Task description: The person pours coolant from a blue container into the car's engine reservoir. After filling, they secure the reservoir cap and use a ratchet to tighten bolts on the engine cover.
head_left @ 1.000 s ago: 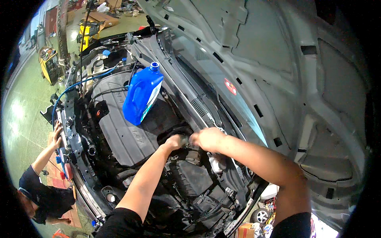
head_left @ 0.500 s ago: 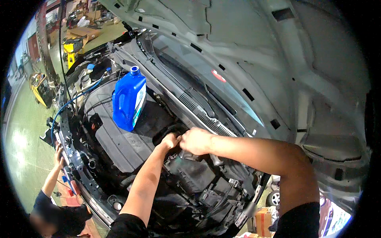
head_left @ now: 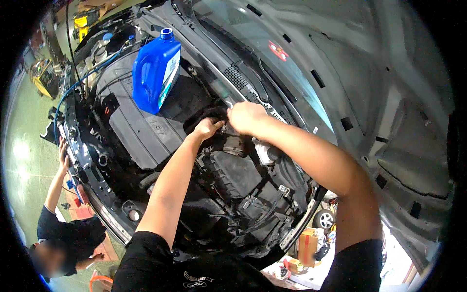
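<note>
Both of my hands reach into a car's engine bay, close together behind the black plastic engine cover (head_left: pixel 141 129). My left hand (head_left: pixel 206 128) is closed beside a dark curved hose (head_left: pixel 194 121), its fingers pinched at a spot too small to make out. Just right of it, my right hand (head_left: pixel 247 118) is curled into a fist. A blurred, pale, slim thing (head_left: pixel 224 93) shows by its knuckles; its kind is unclear. On the engine cover stands a blue plastic jug (head_left: pixel 154 73) with its neck uncapped, left of and beyond my hands.
Overhead at right hangs the raised hood (head_left: pixel 350 63). A black box-shaped housing (head_left: pixel 231 173) lies nearer me. A co-worker (head_left: pixel 73 228) crouches at the left, one hand on the car's front edge. A blue hose (head_left: pixel 90 73) and a dark hanging cable (head_left: pixel 71 48) cross the front.
My view has shifted, so the engine bay sits higher in the picture. My right hand has drawn slightly apart from my left, and the blurred slim thing now shows beside it.
</note>
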